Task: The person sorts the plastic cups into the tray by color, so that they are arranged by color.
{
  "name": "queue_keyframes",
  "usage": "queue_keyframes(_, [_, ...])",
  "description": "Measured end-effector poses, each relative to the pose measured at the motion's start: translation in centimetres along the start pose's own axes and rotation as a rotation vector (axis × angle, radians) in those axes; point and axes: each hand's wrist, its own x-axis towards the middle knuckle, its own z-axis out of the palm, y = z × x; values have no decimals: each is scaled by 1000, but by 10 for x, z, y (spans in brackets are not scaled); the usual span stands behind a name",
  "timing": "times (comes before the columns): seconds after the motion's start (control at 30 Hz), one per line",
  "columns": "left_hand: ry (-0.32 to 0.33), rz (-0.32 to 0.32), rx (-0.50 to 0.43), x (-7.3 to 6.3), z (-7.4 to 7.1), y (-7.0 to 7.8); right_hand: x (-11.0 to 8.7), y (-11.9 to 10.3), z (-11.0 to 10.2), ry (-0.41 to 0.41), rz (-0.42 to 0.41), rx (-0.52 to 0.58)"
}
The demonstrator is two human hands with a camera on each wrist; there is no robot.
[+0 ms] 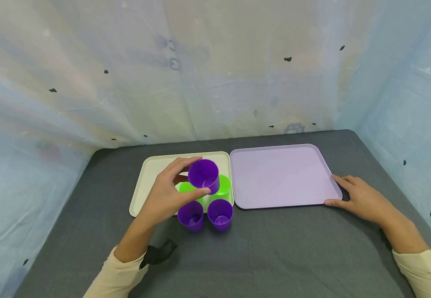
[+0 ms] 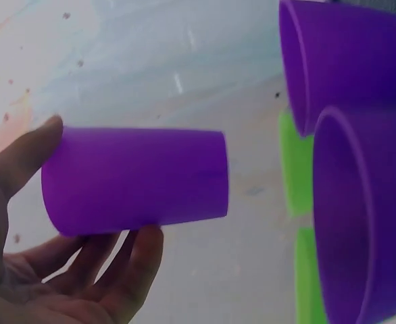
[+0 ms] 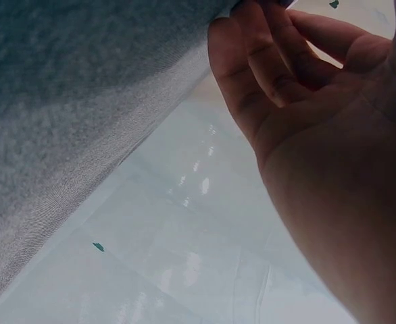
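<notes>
My left hand (image 1: 170, 188) holds a purple cup (image 1: 203, 176) between thumb and fingers, raised above the cream tray (image 1: 155, 165). In the left wrist view this cup (image 2: 137, 179) is apart from the others. Two green cups (image 1: 223, 188) stand on the cream tray, partly hidden by the left hand and the held cup. Two more purple cups (image 1: 220, 215) are side by side at that tray's front edge. At the right, my right hand (image 1: 364, 198) grips the front right corner of a lavender tray (image 1: 282, 176); its fingertips are mostly hidden in the right wrist view.
Both trays lie next to each other on a dark grey cloth-covered table (image 1: 275, 252). Pale plastic sheeting (image 1: 215, 82) hangs behind the table and at both sides. A black strap (image 1: 159, 252) hangs from the left wrist.
</notes>
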Motion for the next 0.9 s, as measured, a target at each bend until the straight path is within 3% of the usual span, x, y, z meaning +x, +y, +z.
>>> queue_keyframes(0.4, [-10, -10, 22, 21, 29, 8, 1, -1, 0, -12, 14, 1])
queue_keyframes(0.9, [-140, -67, 35, 40, 54, 5, 0, -1, 1, -15, 10, 2])
